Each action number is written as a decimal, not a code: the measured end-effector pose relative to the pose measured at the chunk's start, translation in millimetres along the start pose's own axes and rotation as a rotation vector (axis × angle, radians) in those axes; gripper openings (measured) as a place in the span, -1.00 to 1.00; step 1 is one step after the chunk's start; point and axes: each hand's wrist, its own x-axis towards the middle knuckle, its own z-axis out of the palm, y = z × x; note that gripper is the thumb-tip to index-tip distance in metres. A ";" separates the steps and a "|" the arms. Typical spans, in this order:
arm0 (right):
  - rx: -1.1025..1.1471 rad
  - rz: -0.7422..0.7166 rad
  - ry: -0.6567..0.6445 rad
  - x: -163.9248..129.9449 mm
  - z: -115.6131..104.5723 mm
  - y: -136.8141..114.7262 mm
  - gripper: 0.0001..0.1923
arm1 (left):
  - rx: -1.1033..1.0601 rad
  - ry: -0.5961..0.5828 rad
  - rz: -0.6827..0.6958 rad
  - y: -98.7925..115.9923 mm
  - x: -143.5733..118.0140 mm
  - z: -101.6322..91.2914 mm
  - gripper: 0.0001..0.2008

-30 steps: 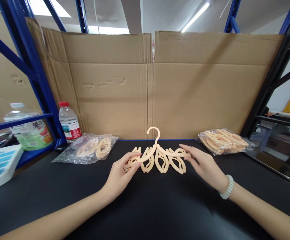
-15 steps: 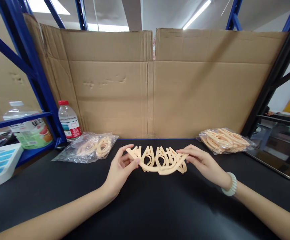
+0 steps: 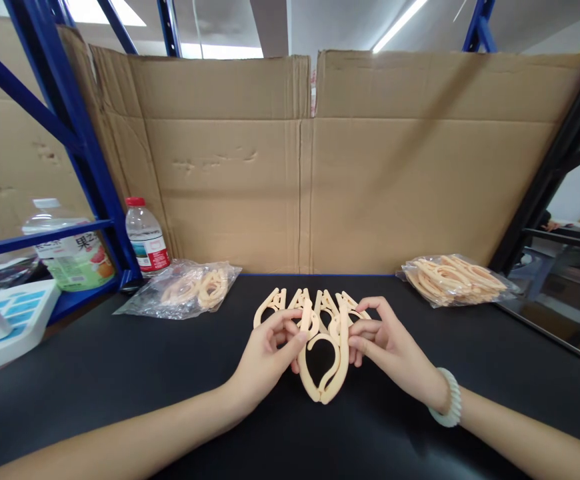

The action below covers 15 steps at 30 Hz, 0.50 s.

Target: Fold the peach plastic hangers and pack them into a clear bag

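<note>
A cream folding clothes hanger (image 3: 339, 373) is held between both hands above the black table, its two arms folded upward and its hook curled between them. My left hand (image 3: 273, 347) pinches the left arm between thumb and fingers. On the other arm, my right hand (image 3: 383, 339) is closed in the same way, with a pale coiled band round its wrist. Just behind lie several more folded hangers (image 3: 270, 303) in a row, partly hidden by my hands and the held one.
Clear bags of hangers lie at the back left (image 3: 213, 287) and back right (image 3: 455, 277). A red-capped water bottle (image 3: 147, 237) stands by the blue rack post (image 3: 87, 153). Cardboard (image 3: 220, 167) walls the rear. A white tray (image 3: 35, 320) sits far left, and a dark glossy panel (image 3: 560, 327) right.
My hands have come closer together and lower, folding the hanger's spread arms up into a narrow V. The view has shifted slightly.
</note>
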 end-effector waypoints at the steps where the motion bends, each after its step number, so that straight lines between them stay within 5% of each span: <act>1: -0.017 -0.011 -0.014 -0.3 0.5 -1.4 -0.68 | -0.012 0.000 0.002 0.0 -0.1 0.1 -0.56; 8: -0.224 -0.060 -0.195 -3.3 0.9 -10.1 -0.75 | -0.035 0.027 0.009 0.5 -1.1 0.8 -0.60; 15: -0.221 0.001 -0.220 -5.2 0.4 -9.3 -0.70 | 0.066 -0.024 0.088 1.0 -3.5 -1.2 -0.67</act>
